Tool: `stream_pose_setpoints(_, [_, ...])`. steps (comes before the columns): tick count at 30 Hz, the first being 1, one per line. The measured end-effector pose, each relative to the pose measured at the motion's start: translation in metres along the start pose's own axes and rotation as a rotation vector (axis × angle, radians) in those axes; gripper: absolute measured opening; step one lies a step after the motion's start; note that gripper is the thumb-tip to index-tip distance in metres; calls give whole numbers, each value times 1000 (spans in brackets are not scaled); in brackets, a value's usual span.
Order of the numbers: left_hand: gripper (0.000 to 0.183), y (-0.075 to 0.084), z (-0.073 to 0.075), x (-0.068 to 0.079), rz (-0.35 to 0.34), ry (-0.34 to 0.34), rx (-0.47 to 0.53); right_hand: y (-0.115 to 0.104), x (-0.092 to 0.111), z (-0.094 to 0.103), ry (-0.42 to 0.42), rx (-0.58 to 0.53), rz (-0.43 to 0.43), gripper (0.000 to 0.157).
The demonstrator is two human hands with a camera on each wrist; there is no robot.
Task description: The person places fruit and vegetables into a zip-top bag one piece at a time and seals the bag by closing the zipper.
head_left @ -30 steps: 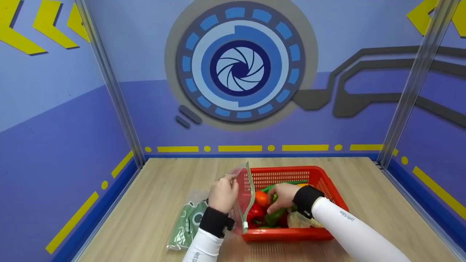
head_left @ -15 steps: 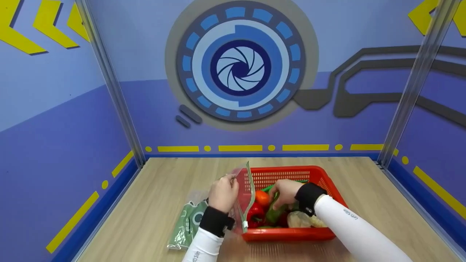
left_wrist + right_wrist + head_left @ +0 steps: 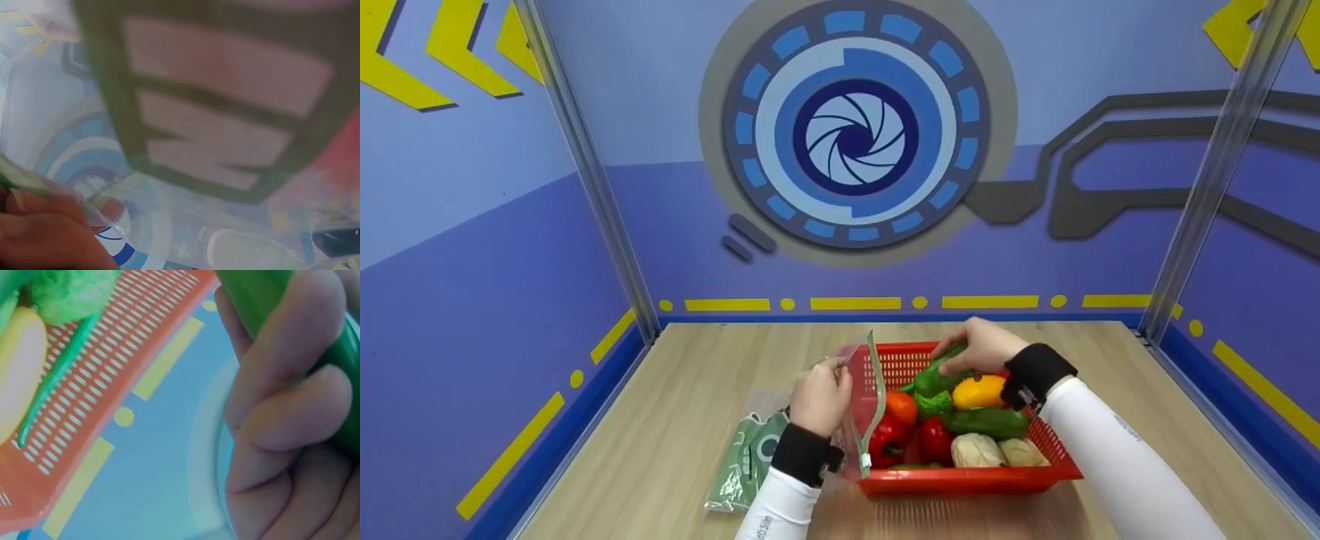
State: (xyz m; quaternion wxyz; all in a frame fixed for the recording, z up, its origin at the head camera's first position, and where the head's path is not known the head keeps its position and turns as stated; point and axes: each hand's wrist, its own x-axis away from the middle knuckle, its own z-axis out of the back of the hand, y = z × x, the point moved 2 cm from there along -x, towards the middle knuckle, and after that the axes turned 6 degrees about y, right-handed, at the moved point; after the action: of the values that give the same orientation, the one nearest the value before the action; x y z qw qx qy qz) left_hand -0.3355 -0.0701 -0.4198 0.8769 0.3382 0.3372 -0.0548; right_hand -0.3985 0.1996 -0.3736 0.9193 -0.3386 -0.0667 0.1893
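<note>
My left hand (image 3: 817, 397) grips the edge of a clear zip bag (image 3: 864, 397) with a green-edged mouth and a white slider, held upright at the basket's left side. In the left wrist view its green print (image 3: 214, 101) fills much of the frame. My right hand (image 3: 982, 349) curls round a long, smooth green vegetable (image 3: 937, 377), raised over the back of the red basket (image 3: 960, 481). In the right wrist view the fingers (image 3: 292, 416) wrap the green vegetable. Inside the basket lie a red bell pepper (image 3: 887, 441), an orange tomato (image 3: 900, 407) and a dark green cucumber (image 3: 988, 423).
A yellow oval piece (image 3: 979, 391), a leafy green ball (image 3: 934, 405), a round red piece (image 3: 936, 439) and pale brownish lumps (image 3: 977, 451) also fill the basket. Left of it, a folded green-printed plastic bag (image 3: 746, 461) lies on the wooden table (image 3: 645, 450). Printed walls enclose the table.
My right hand has gone from low among the vegetables up and toward the back right, lifting the long green vegetable. My left hand and the zip bag stay in place.
</note>
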Motion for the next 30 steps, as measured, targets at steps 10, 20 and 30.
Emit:
stream_pose_setpoints(10, [19,2,-1,-2,2,-11,12,-20,2,2,93,-52,80,28])
stream_pose_setpoints(20, [21,5,2,-5,19,-29,-28,-57,-7,-52,31,-24,218,29])
stream_pose_setpoints(30, [19,10,3,-6,15,-21,-40,-76,-27,-106,-11,106,278,28])
